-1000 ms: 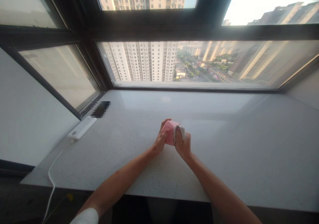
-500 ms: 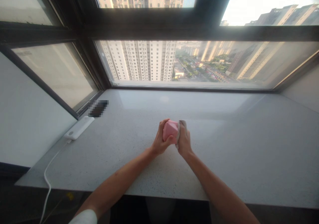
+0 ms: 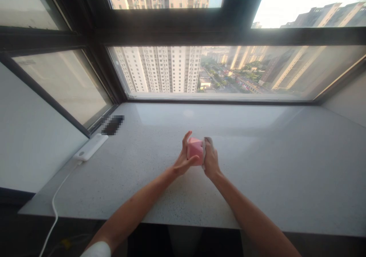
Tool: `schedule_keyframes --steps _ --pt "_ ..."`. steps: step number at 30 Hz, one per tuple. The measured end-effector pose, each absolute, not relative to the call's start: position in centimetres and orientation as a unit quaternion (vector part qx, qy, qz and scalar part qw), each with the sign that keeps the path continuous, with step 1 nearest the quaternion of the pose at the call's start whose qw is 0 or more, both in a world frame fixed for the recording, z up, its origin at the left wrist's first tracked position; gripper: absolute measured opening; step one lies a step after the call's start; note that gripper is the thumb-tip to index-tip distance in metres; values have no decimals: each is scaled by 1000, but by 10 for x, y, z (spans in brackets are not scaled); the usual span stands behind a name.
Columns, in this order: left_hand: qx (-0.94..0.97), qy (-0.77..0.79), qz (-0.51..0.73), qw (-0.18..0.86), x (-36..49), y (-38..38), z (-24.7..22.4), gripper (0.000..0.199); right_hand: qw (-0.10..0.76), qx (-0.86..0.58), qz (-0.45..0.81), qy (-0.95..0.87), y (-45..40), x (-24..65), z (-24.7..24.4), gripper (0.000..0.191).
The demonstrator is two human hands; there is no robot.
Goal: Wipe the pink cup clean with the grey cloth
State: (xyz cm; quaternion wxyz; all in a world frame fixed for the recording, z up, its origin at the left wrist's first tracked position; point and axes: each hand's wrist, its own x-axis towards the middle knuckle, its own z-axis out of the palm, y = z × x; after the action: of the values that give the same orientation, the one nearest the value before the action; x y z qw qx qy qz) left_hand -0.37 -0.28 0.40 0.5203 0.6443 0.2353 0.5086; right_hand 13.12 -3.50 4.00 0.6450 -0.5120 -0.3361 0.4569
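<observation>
Our left hand [image 3: 183,160] has uncurled, cradling the pink block [image 3: 195,149] — likely light, stiff, best side-held; right of it, our right hand [image 3: 211,159] clenches cloth [image 3: 210,140].

No text, label, brand, number or sign is legible; the dark item [image 3: 113,125] at left is pixelated, and any lettering on the distant low buildings [image 3: 249,85] is unresolved.

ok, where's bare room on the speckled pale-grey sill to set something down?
Biggest: right of the right hand, to the pale right wall. Second: between the left hand and the oblong white box. Crowded: centre, both hands on the faceted pink object and pale-grey cloth; far-left corner, box and dark pixelated item.
</observation>
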Motion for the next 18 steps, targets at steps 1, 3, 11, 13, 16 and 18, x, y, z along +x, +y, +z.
schedule_keyframes --steps 1,3,11,13,16,18 --pt "682 221 513 471 -6 -2 5 116 661 -485 484 -307 -34 129 41 45" --pt "725 213 517 402 -7 -1 6 104 678 -447 519 -268 -33 125 40 43" --pt "528 278 511 619 4 -5 5 70 589 -548 392 -447 -35 129 20 63" --pt "576 268 553 540 3 -9 6 70 602 -538 412 -422 -35 129 25 61" --pt "633 246 587 441 2 -10 9 72 637 -515 439 -370 -34 128 31 55" --pt "608 250 566 498 4 -8 11 69 633 -520 419 -392 -35 131 30 57"
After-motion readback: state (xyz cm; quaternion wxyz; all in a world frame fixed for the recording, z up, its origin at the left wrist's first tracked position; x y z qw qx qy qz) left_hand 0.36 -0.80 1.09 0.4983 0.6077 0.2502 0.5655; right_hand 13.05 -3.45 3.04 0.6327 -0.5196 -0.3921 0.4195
